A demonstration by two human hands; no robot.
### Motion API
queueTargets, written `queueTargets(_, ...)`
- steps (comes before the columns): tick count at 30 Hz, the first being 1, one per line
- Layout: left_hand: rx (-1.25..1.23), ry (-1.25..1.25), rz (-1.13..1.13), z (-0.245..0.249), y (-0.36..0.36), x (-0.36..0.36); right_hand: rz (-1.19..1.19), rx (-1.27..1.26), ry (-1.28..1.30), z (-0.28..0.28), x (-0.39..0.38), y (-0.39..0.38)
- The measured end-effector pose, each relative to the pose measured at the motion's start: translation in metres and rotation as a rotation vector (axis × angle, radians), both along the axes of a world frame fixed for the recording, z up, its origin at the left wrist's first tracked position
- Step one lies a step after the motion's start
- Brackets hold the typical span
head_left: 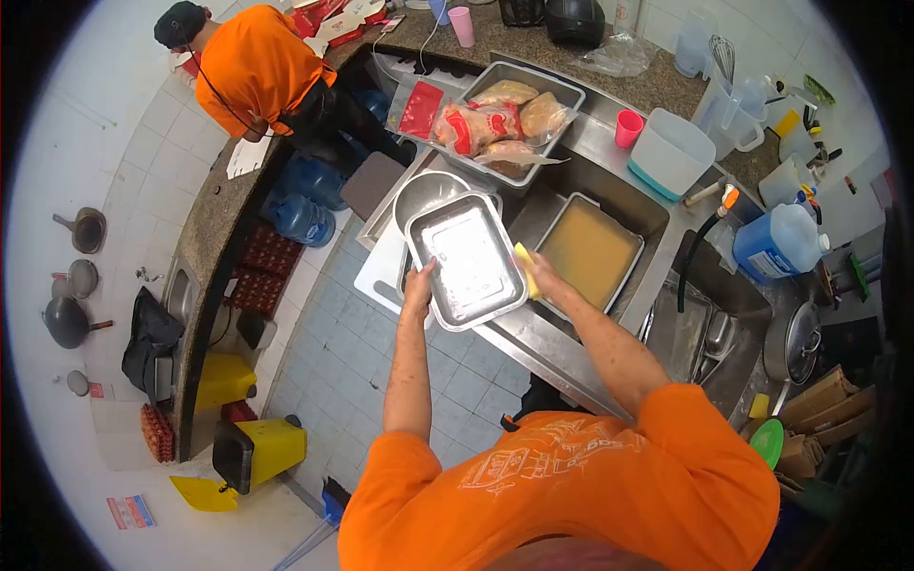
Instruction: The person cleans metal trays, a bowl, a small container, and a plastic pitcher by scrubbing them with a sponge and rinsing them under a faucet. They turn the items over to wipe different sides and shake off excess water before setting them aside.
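Observation:
A rectangular metal tray (466, 259) is held up at the near edge of the steel sink counter. My left hand (420, 284) is closed on its left rim, with the thumb over the edge. At the tray's right side my right hand (543, 276) holds a yellow sponge (526, 270) against the rim. Behind the tray sits a round metal bowl (419, 190), partly covered by it. To the right, a rectangular pan (592, 249) of cloudy brownish liquid stands in the sink basin.
A grey tub (574, 93) of bagged food stands beyond the basin. Right of it are a pink cup (628, 127), a white container (672, 150), a faucet hose (700, 249) and a blue jug (776, 244). Another person (262, 71) in orange stands at the back-left counter.

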State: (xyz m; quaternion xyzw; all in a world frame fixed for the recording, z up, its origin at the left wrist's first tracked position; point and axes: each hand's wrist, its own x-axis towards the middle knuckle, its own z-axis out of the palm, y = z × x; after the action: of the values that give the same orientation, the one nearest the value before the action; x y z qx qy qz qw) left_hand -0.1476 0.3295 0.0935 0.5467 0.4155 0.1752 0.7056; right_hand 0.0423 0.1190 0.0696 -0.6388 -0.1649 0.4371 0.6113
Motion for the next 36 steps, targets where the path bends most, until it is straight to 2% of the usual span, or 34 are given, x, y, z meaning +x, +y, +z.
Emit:
queueTargets(1, -0.028, -0.019, -0.034, -0.002, -0.005, -0.001, 0.067, 0.017, -0.184, 0.004, -0.006, -0.008)
queueTargets(2, -0.055, -0.04, -0.068, -0.004, -0.008, -0.001, 0.048, -0.111, -0.14, 0.048, -0.011, -0.019)
queueTargets(4, -0.08, -0.021, 0.05, 0.031, -0.025, 0.007, 0.011, -0.048, -0.123, 0.037, -0.006, -0.036)
queueTargets(5, -0.026, 0.054, 0.107, 0.037, -0.015, 0.007, -0.008, -0.016, -0.116, 0.029, -0.003, -0.048)
queueTargets(7, 0.326, 0.205, 0.448, 0.001, 0.027, 0.016, -0.086, -0.064, -0.043, 0.025, -0.004, -0.068)
queueTargets(10, 0.227, 0.341, 0.255, -0.01, 0.071, 0.03, -0.132, -0.148, 0.008, 0.058, -0.011, -0.087)
queueTargets(13, 0.308, 0.179, 0.279, -0.017, 0.085, 0.034, -0.017, -0.236, -0.039, 0.028, -0.005, -0.092)
queueTargets(14, 0.281, 0.112, 0.341, -0.014, 0.089, 0.031, -0.078, -0.211, -0.039, 0.018, -0.008, -0.088)
queueTargets(15, 0.438, 0.167, 0.313, -0.027, 0.104, 0.022, -0.141, -0.185, -0.038, 0.012, -0.016, -0.08)
queueTargets(16, 0.375, 0.125, 0.327, -0.014, 0.101, 0.012, -0.206, -0.16, -0.034, 0.013, -0.026, -0.071)
queueTargets(18, 0.247, 0.033, 0.334, 0.0, 0.084, -0.009, -0.115, -0.135, 0.005, 0.022, -0.036, -0.046)
queueTargets(20, 0.12, -0.072, 0.333, 0.005, 0.07, -0.033, -0.103, -0.138, -0.21, -0.014, -0.041, -0.013)
queueTargets(22, 0.035, -0.105, 0.304, 0.008, 0.047, -0.046, -0.001, -0.232, -0.162, -0.007, -0.041, 0.012)
queueTargets(25, -0.056, -0.096, 0.265, 0.0, 0.015, -0.043, 0.071, -0.251, -0.169, -0.003, -0.045, 0.024)
queueTargets(29, -0.105, -0.118, 0.261, -0.026, 0.004, -0.029, 0.082, -0.252, -0.125, -0.021, -0.042, 0.001)
queueTargets(31, -0.011, 0.04, 0.231, -0.027, 0.001, -0.019, 0.017, -0.192, -0.062, -0.027, -0.042, -0.04)
queueTargets(33, 0.162, 0.424, 0.049, -0.009, 0.004, -0.014, -0.03, -0.163, 0.007, -0.052, -0.033, -0.089)
queueTargets(35, 0.551, 0.555, 0.123, 0.011, 0.005, -0.013, -0.158, -0.17, 0.093, -0.042, -0.028, -0.154)
queueTargets(36, 0.745, 0.615, 0.168, 0.017, 0.009, -0.009, -0.265, -0.176, 0.031, -0.022, -0.029, -0.184)
